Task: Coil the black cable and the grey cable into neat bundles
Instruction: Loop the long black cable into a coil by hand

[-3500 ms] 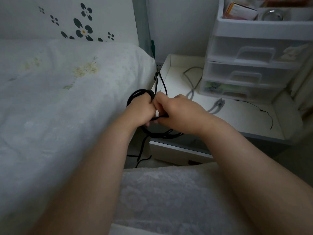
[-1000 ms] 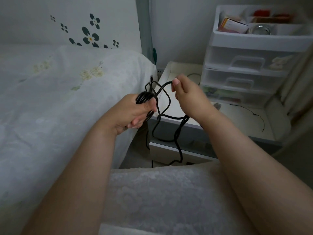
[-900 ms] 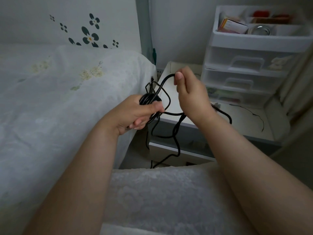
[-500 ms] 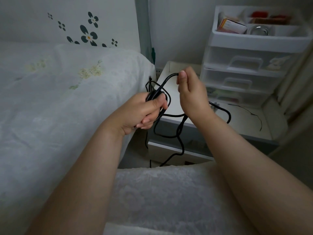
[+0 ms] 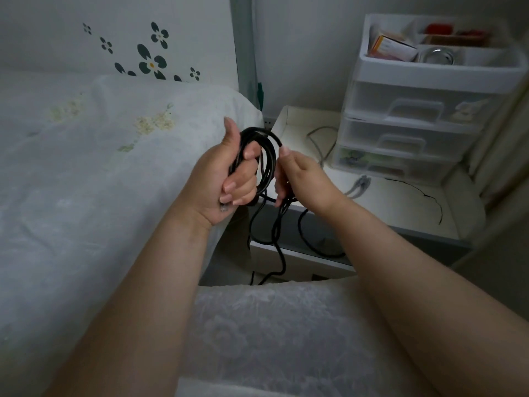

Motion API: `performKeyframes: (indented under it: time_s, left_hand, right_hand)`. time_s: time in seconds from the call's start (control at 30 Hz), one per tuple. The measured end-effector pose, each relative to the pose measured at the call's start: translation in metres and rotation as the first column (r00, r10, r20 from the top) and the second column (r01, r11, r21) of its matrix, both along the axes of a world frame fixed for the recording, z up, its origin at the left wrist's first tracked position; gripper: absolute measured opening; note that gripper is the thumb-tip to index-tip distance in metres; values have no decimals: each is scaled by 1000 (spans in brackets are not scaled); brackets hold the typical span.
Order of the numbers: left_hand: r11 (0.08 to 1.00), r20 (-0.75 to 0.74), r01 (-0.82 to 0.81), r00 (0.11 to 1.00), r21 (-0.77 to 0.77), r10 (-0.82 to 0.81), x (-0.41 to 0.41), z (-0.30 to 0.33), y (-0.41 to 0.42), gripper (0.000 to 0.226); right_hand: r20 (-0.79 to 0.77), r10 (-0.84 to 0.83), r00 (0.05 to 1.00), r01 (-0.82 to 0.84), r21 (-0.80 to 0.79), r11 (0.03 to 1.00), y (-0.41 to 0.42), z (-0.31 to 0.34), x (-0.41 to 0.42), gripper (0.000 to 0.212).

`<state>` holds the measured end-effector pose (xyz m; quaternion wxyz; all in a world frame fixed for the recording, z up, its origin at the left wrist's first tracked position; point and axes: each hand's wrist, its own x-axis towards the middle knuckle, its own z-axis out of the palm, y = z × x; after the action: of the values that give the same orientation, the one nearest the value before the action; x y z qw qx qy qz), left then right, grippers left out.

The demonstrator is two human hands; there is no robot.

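Black cable (image 5: 267, 156): thin, round, matte. Several loops gathered into an upright oval coil, held in the air above the gap beside the bed. Loops uneven, not yet tight. Loose remainder hangs from the coil's lower end in slack curves, dropping toward the floor.

Grey cable (image 5: 323, 144): uncoiled, lying on the white surface behind. One curved run near the back; its plug end (image 5: 361, 184) lies nearer the front edge.

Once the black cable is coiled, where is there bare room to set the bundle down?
Bare tabletop lies between the grey cable and the thin black wire. The bed cover beside the left hand is open too. It is crowded by the drawer unit.
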<state>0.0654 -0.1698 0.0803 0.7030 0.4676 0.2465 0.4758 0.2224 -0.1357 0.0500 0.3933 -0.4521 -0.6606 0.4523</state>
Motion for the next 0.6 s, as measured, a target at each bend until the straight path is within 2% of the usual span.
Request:
performKeyframes:
  time_s: [0.1, 0.23, 0.4, 0.5, 0.6]
  left_hand:
    - [997, 150, 26, 989, -73, -15, -2, -1, 4, 48]
    - [997, 245, -23, 969, -71, 39, 2, -3, 9, 41]
    - [960, 363, -231, 890, -161, 275, -2, -5, 21, 41]
    - [904, 341, -370, 838, -215, 425, -7, -7, 28, 41]
    - [855, 255, -473, 818, -215, 516, -3, -9, 28, 41]
  right_hand:
    - [72, 54, 996, -52, -17, 998, -2, -3, -6, 38]
    - [154, 93, 984, -90, -28, 996, -5, -5, -16, 29]
    - [403, 262, 877, -227, -131, 965, -20, -13, -24, 32]
    - [446, 278, 851, -251, -119, 961, -27, -13, -27, 34]
    - [498, 255, 829, -242, -90, 966, -29, -7, -26, 32]
